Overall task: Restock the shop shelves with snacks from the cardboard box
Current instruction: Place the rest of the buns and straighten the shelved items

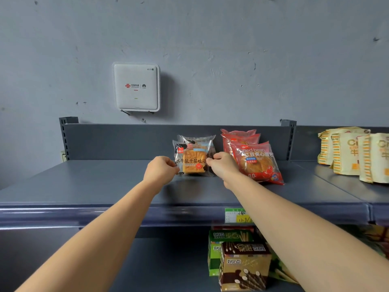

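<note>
Head camera, top shelf (105, 186): a person's two bare arms reach forward to a clear-wrapped toast bread packet (192, 160) standing on the grey shelf, against a second packet of the same kind (197, 140) propped behind it. The left hand (161, 168) has its grip pinched on the packet's lower left edge; the right hand (221, 165) pinches the right edge, fingers curled around the wrapper. The step in hand appears to be placing and squaring the packet in its row, so the stocking seems under way rather than finished. The cardboard box is not in view.

The next move likely calls for letting go without tipping the packet, which is light and crinkly and may slump forward unless it leans on the one behind.

Just to the right, almost touching the right wrist, stand three red bean bread packets (259, 163) in a leaning row; a careless withdrawal of that arm could knock the front one. Farther right, on the adjoining shelf section, are cream and orange striped bags (349, 152). The left half of the shelf is bare. Below, partly hidden by the right forearm, sit green and brown biscuit-stick boxes (244, 264) and a price tag (235, 216) on the shelf lip. A white router (135, 87) hangs on the wall above.
</note>
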{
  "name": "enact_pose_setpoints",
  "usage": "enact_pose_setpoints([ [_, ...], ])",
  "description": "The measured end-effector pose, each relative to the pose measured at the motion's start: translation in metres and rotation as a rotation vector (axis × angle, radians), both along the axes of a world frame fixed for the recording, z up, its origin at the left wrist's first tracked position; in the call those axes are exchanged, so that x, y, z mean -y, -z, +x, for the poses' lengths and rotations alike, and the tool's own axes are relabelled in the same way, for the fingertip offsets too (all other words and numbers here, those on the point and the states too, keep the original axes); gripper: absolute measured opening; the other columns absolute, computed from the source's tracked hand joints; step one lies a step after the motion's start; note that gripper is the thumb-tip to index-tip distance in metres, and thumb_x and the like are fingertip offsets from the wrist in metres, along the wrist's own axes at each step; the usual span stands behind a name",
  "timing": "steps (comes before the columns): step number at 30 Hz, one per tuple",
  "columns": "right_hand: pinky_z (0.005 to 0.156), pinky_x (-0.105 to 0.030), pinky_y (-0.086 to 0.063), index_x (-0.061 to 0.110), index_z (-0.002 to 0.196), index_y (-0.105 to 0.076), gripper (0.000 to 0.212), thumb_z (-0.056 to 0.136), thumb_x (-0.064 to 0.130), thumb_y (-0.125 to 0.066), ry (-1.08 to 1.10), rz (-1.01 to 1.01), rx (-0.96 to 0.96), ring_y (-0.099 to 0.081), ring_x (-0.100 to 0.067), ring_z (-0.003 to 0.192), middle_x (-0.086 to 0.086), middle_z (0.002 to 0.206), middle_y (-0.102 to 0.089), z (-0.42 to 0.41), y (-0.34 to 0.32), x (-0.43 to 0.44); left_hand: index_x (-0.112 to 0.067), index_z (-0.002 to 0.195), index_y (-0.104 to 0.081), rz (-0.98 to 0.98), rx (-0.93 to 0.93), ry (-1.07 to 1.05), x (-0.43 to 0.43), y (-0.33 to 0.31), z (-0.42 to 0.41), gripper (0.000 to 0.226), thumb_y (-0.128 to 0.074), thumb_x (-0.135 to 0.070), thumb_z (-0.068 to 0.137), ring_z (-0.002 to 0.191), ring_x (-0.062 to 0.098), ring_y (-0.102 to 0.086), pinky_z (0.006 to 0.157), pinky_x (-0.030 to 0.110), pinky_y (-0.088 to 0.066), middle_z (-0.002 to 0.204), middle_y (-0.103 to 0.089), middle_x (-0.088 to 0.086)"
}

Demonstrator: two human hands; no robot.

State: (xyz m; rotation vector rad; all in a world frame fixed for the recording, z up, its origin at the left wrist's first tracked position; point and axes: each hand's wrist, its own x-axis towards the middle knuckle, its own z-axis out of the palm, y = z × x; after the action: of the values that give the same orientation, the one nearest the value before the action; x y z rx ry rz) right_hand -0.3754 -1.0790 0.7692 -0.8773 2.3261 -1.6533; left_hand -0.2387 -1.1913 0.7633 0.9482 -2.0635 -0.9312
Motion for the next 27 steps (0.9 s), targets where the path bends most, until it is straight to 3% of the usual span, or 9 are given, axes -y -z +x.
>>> enact_pose_setpoints([
  [8,0.088,-0.035,-0.051,0.017,0.109,-0.068,0.021,0.093,0.025,-0.058,0.121,0.138,-0.242,-0.058,-0.019,0.106,0.002,0.118,-0.065,0.047,-0.003,-0.07,-0.012,0.094,-0.069,-0.252,0.11,0.1,-0.051,-0.003,0.033,0.012,-0.06,-0.016,0.089,0.093,0.025,-0.062,0.079,0.033,-0.052,0.095,-0.069,0.005],
  [12,0.075,-0.028,-0.045,0.021,0.106,-0.069,0.018,0.093,0.028,-0.058,0.247,0.214,-0.366,-0.057,-0.015,0.096,0.005,0.114,-0.066,0.075,0.004,-0.114,-0.011,0.091,-0.069,-0.386,0.14,0.208,-0.09,0.003,0.048,0.015,-0.055,-0.013,0.088,0.089,0.027,-0.062,0.075,0.034,-0.052,0.092,-0.069,0.006],
  [18,0.088,-0.034,-0.051,0.023,0.11,-0.067,0.022,0.092,0.031,-0.06,0.374,0.354,-0.379,-0.06,-0.021,0.107,0.002,0.116,-0.067,0.103,0.025,-0.191,-0.012,0.091,-0.066,-0.541,0.26,0.358,-0.151,0.021,0.055,0.011,-0.056,-0.017,0.088,0.091,0.027,-0.061,0.074,0.037,-0.052,0.096,-0.067,0.006],
  [27,0.089,-0.033,-0.048,0.024,0.115,-0.066,0.025,0.093,0.029,-0.056,0.512,0.631,-0.393,-0.057,-0.025,0.115,0.001,0.122,-0.064,0.129,0.075,-0.33,-0.014,0.093,-0.065,-0.661,0.418,0.546,-0.263,0.063,0.044,0.011,-0.057,-0.019,0.089,0.09,0.031,-0.061,0.072,0.039,-0.055,0.099,-0.066,0.008],
])
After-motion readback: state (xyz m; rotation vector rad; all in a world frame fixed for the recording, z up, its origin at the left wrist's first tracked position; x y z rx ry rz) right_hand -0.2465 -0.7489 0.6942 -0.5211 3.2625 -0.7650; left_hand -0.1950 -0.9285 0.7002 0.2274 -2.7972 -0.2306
